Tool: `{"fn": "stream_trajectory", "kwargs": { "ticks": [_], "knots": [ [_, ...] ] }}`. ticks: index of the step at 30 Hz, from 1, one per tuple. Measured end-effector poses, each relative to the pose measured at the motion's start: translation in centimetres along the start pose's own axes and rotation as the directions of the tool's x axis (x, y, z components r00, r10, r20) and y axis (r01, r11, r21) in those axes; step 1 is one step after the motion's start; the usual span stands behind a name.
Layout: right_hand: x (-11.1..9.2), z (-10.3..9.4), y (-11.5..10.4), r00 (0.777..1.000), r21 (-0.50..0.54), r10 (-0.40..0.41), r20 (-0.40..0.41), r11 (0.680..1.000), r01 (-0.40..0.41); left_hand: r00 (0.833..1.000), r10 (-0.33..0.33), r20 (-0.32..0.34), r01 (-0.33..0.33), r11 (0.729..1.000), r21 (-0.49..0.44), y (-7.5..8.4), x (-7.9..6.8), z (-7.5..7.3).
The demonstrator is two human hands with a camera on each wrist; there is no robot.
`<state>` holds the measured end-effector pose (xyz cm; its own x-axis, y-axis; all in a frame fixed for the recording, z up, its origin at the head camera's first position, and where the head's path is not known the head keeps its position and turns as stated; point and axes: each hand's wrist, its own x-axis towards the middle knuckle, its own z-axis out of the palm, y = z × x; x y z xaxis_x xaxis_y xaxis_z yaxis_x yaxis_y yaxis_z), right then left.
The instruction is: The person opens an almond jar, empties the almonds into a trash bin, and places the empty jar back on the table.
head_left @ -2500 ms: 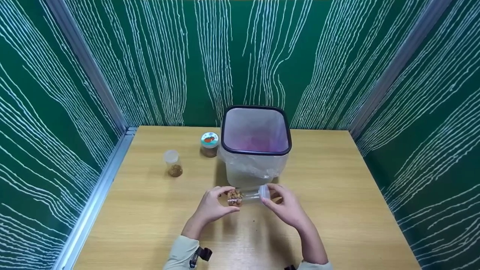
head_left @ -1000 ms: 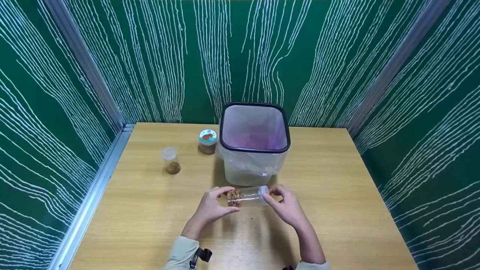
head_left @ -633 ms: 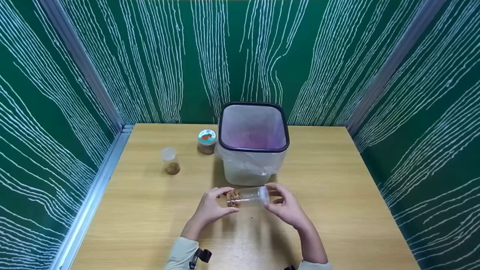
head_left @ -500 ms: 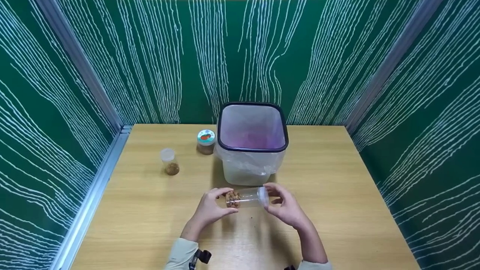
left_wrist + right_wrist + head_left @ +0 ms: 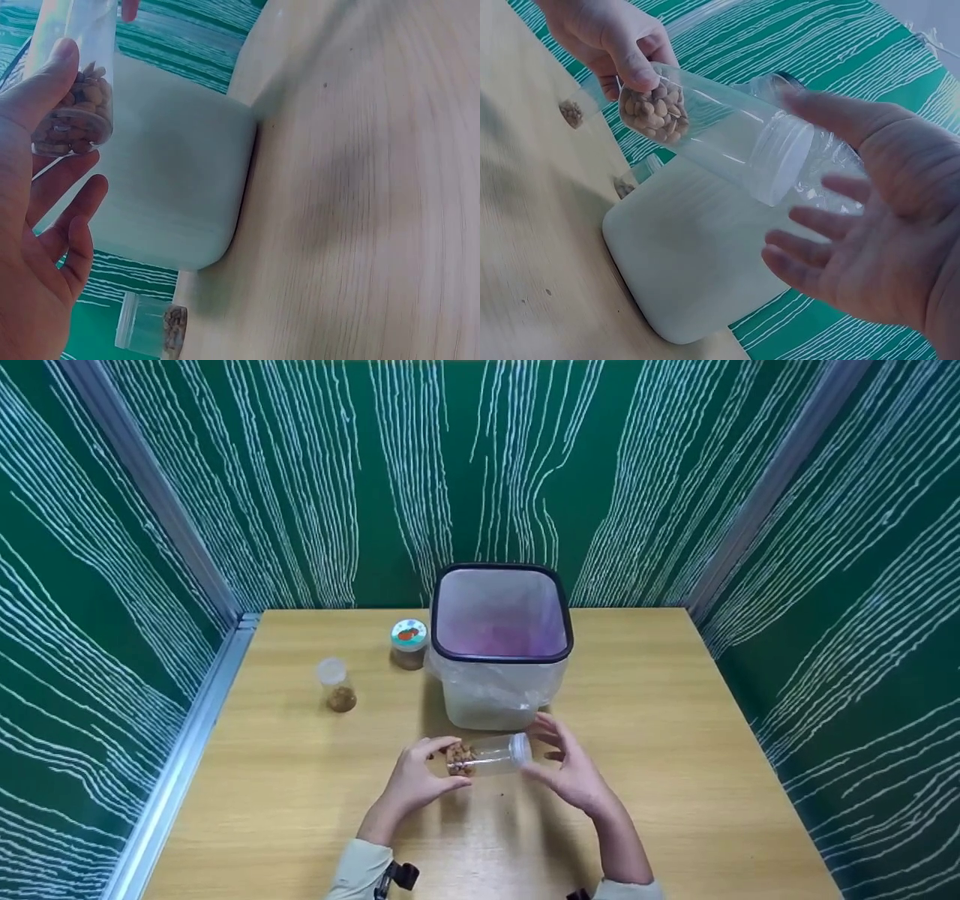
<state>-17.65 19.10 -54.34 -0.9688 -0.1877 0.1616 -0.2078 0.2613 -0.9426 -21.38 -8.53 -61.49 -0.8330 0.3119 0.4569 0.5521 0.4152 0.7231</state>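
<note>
Since a moment ago, my right hand (image 5: 571, 776) is spreading its fingers apart beside the lid (image 5: 520, 751); my left hand (image 5: 414, 776) is clamping its fingers on the clear jar (image 5: 491, 754), holding it sideways above the surface (image 5: 660, 720), before the bin (image 5: 502, 659).

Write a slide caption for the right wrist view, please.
Left hand holds a lidded jar of brown pieces; right hand spread beside it.

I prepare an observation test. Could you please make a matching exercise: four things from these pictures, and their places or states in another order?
1. Bin
2. Picture-lid jar
3. Leftmost jar (head view)
4. Held jar

A. sideways, above the table
B. upright, next to the bin
C. black-rimmed, open-topped
D. upright, with plain whitish lid

Pairs: 1-C; 2-B; 3-D; 4-A
</note>
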Motion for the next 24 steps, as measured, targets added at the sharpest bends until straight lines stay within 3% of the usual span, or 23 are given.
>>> {"fn": "stream_trajectory", "kwargs": {
  "ticks": [6,12,16,21,24],
  "knots": [
    [0.5,0.0,0.1,0.990,-0.190,0.061,-0.128,0.978,-0.085,1.000,-0.028,-0.006,0.028,1.000,-0.008,0.0,-0.1,-0.1],
    [1.2,0.1,-0.7,0.980,-0.441,0.131,-0.150,0.878,-0.185,1.000,-0.027,-0.008,0.027,1.000,-0.004,0.1,0.3,-0.3],
    [1.3,0.3,-0.8,0.974,-0.504,0.188,-0.126,0.834,-0.226,0.999,-0.034,-0.005,0.035,0.999,0.003,0.1,0.1,-0.3],
    [1.5,0.5,-1.0,0.970,-0.481,0.225,-0.089,0.844,-0.239,0.999,-0.037,-0.002,0.037,0.999,0.000,0.3,0.0,-0.5],
    [1.6,0.5,-1.1,0.977,-0.436,0.204,-0.053,0.876,-0.207,0.999,-0.035,-0.008,0.035,0.999,-0.005,0.3,0.0,-0.6]
  ]
}}
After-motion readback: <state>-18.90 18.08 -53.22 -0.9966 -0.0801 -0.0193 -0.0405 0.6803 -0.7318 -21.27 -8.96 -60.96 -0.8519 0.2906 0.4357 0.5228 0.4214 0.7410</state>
